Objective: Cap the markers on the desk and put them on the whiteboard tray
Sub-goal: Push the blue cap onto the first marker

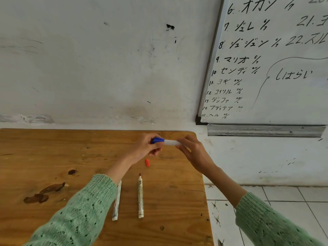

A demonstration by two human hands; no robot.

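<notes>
Above the far part of the wooden desk I hold a white marker level. My left hand grips its blue cap, which sits on the marker's left end. My right hand grips the marker's right end. A loose red cap lies on the desk just below my left hand. Nearer to me an uncapped marker lies with its dark tip pointing away. A second white marker lies to its left, its far end hidden under my left sleeve. The metal whiteboard tray is mounted at the right.
A whiteboard with handwriting hangs on the wall above the tray. The desk's right edge runs below my right forearm, with white floor tiles beyond it. Dark stains mark the desk at the left.
</notes>
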